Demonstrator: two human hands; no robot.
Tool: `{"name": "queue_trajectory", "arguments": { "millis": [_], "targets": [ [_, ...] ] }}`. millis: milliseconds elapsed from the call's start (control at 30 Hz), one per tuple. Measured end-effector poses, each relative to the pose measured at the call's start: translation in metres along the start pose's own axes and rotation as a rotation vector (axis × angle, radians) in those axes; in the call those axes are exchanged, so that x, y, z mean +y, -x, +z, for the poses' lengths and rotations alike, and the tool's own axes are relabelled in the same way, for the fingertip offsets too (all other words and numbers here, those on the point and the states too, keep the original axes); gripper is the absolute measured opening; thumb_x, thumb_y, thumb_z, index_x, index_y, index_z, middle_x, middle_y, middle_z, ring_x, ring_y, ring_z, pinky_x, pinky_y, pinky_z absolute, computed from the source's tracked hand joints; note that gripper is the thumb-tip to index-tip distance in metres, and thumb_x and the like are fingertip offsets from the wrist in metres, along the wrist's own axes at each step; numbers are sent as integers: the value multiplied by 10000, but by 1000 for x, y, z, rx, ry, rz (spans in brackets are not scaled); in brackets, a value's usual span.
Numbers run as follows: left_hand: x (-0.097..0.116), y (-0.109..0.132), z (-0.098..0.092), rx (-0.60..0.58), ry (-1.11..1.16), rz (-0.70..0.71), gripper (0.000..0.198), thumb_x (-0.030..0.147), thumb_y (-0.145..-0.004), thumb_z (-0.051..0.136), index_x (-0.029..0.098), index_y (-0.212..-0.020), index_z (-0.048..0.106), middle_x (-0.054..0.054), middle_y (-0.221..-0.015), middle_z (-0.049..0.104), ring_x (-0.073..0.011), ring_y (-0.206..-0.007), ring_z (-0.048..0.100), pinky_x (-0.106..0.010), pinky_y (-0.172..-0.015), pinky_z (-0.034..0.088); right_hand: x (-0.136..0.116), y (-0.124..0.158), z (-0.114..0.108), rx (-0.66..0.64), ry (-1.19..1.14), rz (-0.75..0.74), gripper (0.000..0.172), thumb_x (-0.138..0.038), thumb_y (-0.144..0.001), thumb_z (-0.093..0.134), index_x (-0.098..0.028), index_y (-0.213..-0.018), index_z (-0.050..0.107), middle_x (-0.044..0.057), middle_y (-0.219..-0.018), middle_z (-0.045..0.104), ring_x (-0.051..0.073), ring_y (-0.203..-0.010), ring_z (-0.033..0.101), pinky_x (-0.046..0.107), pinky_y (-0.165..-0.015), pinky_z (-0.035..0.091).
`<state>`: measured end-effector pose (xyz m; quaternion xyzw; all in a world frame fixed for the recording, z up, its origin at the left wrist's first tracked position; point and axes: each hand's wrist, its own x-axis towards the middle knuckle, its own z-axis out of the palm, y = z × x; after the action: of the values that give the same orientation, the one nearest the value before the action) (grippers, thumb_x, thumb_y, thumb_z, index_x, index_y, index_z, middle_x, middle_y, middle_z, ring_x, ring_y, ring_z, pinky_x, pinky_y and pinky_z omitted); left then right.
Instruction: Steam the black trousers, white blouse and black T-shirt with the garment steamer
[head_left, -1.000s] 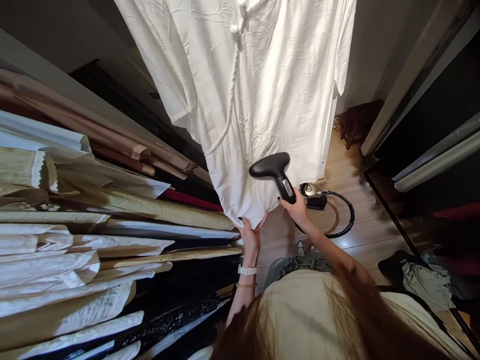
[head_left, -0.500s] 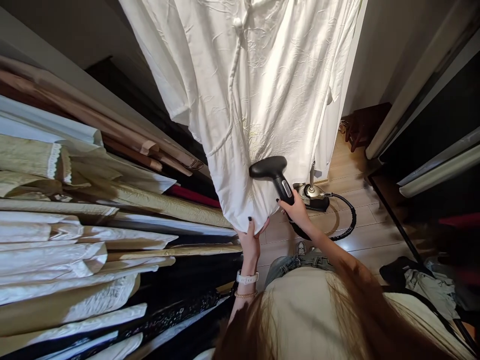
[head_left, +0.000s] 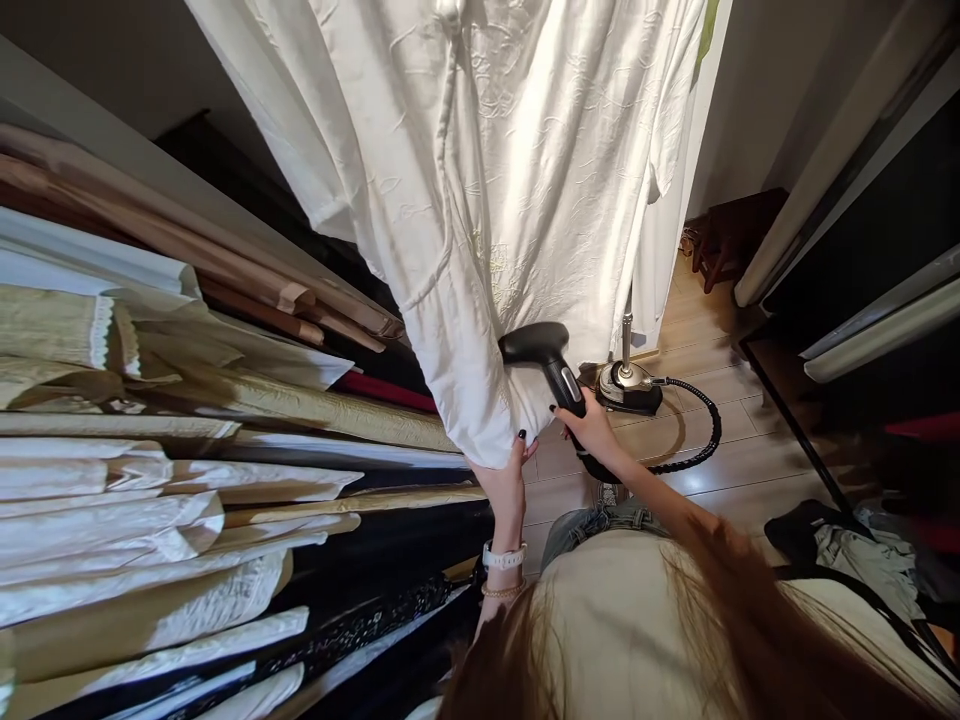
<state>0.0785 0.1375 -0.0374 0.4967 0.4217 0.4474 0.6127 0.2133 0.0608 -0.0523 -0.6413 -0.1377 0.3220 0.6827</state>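
Observation:
A white embroidered garment (head_left: 487, 170) hangs in front of me, creased, with a cord running down its front. My left hand (head_left: 508, 470) pinches its bottom hem and pulls it taut; a white watch and a bead bracelet sit on that wrist. My right hand (head_left: 594, 428) is wrapped round the handle of a black garment steamer head (head_left: 536, 345), whose face rests against the lower cloth just right of my left hand. A black ribbed hose (head_left: 701, 425) loops from the handle to the steamer base (head_left: 630, 385) on the wooden floor.
Stacked fabric bolts (head_left: 187, 440) in cream, gold, brown and red fill shelves on my left. A dark wooden stool (head_left: 724, 245) stands behind the garment. Dark cabinet panels (head_left: 862, 260) line the right side, and crumpled clothes (head_left: 855, 560) lie at lower right.
The steamer head has slid a little lower along the garment's bottom part. My left hand keeps hold of the hem, shifted slightly right. The view has tilted somewhat.

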Motion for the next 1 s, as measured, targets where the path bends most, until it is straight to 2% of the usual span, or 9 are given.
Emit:
{"name": "queue_trajectory", "arguments": {
  "millis": [133,267,400,567,700,833,933,1000],
  "targets": [
    [5,-2,-3,12,1,45,900,333,-772,834,293,-1504,311,-167,-1537,465,-298,-1221,643,-395,-796,668,5,8,3,-18,-23,12,372,-463,-740,717,-235,-956,518,-61,-694,584,132,-520,578,259,-501,457],
    [14,-4,-6,36,-2,86,808,382,-822,785,272,-1473,319,-174,-1541,461,-296,-1216,654,-374,-767,666,-16,-12,-3,35,-28,-23,362,-454,-742,712,-232,-959,526,-46,-740,605,121,-525,587,252,-507,462],
    [22,-7,-7,82,6,101,716,412,-835,773,284,-1420,380,-136,-1476,539,-256,-1152,688,-333,-751,661,-31,-31,-15,79,-14,-2,370,-457,-748,711,-231,-979,531,-38,-759,619,127,-556,613,245,-514,470],
    [30,-21,-8,131,94,122,696,342,-808,797,282,-1389,417,-104,-1382,598,-207,-997,729,-316,-719,660,-19,-27,-27,205,-149,-51,418,-476,-724,735,-232,-985,518,-31,-829,625,108,-547,585,248,-514,480],
    [37,-34,-10,126,128,92,592,331,-806,796,259,-1318,508,-66,-1227,663,-201,-988,731,-345,-765,662,-15,-13,-40,299,-110,-157,407,-480,-739,734,-232,-979,519,-37,-811,609,102,-555,565,247,-542,476],
    [38,-37,-6,77,167,-1,403,332,-856,759,178,-1201,619,-89,-1114,698,-220,-1021,724,-382,-838,655,-21,1,-51,369,29,-228,367,-470,-771,713,-223,-990,552,-38,-755,600,124,-602,547,259,-595,461],
    [34,-37,-1,59,153,-122,388,349,-915,704,175,-1253,622,-75,-1022,710,-205,-948,736,-391,-837,657,-20,12,-49,345,147,-246,367,-472,-779,704,-219,-1015,582,-19,-794,627,153,-693,562,272,-656,460],
    [29,-39,1,33,141,-162,432,379,-938,679,198,-1322,601,-76,-1051,714,-194,-953,729,-405,-853,655,-14,17,-43,295,220,-238,395,-466,-770,710,-220,-1058,598,-10,-833,647,173,-745,584,284,-690,463]
  ]
}}
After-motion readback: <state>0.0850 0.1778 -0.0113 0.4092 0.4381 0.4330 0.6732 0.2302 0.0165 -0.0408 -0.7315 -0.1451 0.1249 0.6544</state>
